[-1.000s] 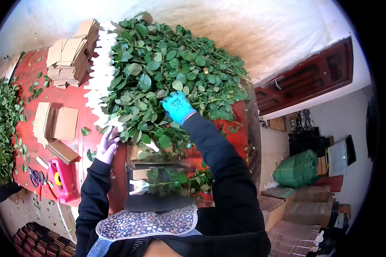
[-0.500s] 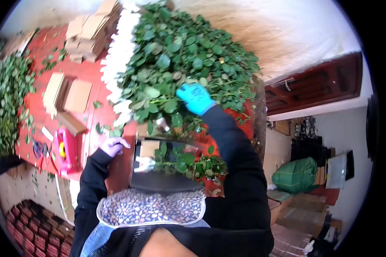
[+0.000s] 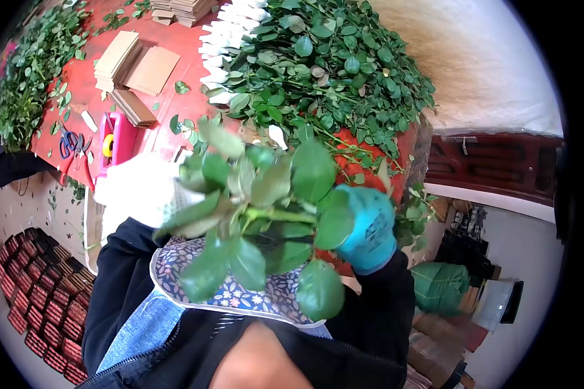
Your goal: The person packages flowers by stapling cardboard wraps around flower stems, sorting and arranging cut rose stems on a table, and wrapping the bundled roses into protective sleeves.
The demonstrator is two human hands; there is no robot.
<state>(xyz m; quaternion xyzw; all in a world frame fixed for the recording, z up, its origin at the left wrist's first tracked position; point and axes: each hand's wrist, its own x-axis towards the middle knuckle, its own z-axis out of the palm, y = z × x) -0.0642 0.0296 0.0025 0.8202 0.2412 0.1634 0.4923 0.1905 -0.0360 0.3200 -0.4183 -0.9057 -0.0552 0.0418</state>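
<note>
My right hand [image 3: 366, 227], in a blue glove, is closed round a leafy stem [image 3: 282, 215] held up close before my chest. Broad green leaves spread from it across the middle of the view. At its left end is a bright white, net-like cover [image 3: 143, 188], blurred and overexposed. My left sleeve [image 3: 123, 259] leads up behind this white cover, which hides my left hand and its fingers. Beyond lies a large pile of leafy stems [image 3: 344, 71], their left ends in white covers [image 3: 230, 42]. A single white tip [image 3: 277, 136] shows at the pile's near edge.
Folded cardboard pieces [image 3: 120, 61] lie on the red table [image 3: 175, 48], near a pink holder [image 3: 120, 136] with yellow tape and blue-handled scissors [image 3: 71, 139]. More greenery [image 3: 39, 84] covers the far left. A green sack [image 3: 438, 285] stands at lower right.
My right hand has come back from the pile and now holds a leafy stem near my chest. My left hand, visible before, is now hidden behind the white cover. The camera view has shifted.
</note>
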